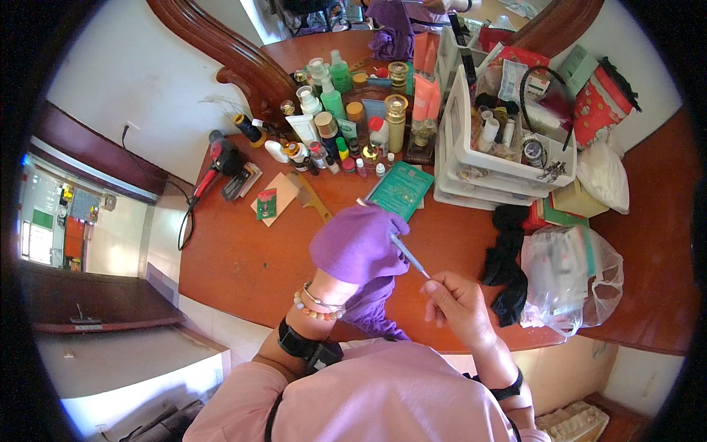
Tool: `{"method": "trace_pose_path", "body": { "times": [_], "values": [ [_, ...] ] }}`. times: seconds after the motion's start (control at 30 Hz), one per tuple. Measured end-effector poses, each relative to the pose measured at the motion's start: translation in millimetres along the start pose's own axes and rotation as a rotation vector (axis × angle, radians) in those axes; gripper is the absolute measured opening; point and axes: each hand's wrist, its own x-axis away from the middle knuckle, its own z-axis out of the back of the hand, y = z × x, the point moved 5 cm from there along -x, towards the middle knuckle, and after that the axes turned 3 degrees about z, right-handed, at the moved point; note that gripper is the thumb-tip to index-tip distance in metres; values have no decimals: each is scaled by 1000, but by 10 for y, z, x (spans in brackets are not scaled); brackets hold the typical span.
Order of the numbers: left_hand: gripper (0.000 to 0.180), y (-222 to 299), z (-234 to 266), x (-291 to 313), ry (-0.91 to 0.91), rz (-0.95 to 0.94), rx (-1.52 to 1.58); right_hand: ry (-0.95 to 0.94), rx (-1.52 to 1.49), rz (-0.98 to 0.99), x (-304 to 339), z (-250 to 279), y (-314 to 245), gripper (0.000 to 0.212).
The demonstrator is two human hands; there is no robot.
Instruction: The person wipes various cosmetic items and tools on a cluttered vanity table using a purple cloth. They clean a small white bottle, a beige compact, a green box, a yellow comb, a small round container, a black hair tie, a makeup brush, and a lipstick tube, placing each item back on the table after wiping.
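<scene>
A purple cloth (pixel 353 239) is draped over my left hand (pixel 335 288), so its fingers are hidden and only the wrist shows bare. Its loose end hangs down toward my lap. Out of the cloth's right side comes a thin grey-blue rod (pixel 409 255), slanting down to the right; its exact kind is unclear. At the rod's lower end are the thumb and fingers of my right hand (pixel 458 306), closed in a pinch. A green flat packet (pixel 400 190) lies just beyond the cloth, and a yellowish comb (pixel 312 197) lies to its left.
Several bottles and tubes (pixel 331 99) stand at the back before a mirror. A white drawer organizer (pixel 508 166) holds small items at the right, near a clear plastic bag (pixel 567 283) and black fabric (pixel 508 272). A red-black hair dryer (pixel 221 158) rests at the left of the wooden tabletop (pixel 236 250).
</scene>
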Motion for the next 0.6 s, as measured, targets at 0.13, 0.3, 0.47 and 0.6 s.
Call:
{"method": "trace_pose_path", "body": {
  "times": [0.13, 0.3, 0.47, 0.6],
  "values": [
    [25, -34, -25, -20, -54, 40, -156, -9, -8, -26, -17, -29, 32, 23],
    [18, 135, -346, 36, -170, -185, -294, -3, -17, -47, -72, -55, 17, 23],
    [23, 184, -598, 114, -77, -349, 71, 8, 129, 105, -107, 117, 114, 27],
    [11, 276, -378, 135, -123, -209, 124, 224, 73, 227, -122, 406, -90, 28]
  ]
}}
